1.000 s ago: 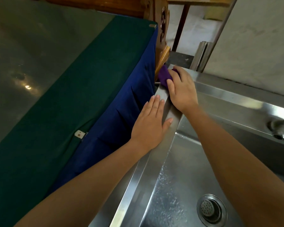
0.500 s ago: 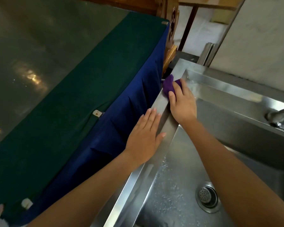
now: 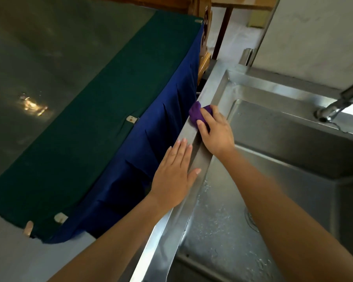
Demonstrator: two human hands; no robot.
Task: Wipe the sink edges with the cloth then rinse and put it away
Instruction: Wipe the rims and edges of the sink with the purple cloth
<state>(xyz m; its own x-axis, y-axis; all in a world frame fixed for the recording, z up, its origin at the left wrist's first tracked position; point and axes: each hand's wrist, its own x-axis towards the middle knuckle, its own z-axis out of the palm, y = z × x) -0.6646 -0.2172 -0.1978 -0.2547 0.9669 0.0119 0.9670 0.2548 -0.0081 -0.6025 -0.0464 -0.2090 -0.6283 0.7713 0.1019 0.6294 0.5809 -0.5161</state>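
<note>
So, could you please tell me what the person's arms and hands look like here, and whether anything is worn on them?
Both forearms are bare for as far as the picture shows: no sleeves, gloves, watch or bracelets. The left hand and the right hand carry no rings that I can see. The fingernails are short and unpainted. The near part of the right forearm is blurred.

Purple cloth (image 3: 195, 113), silver steel sink (image 3: 194, 143), plain green table cover (image 3: 94, 110); pleated blue skirt (image 3: 143, 143)
</note>
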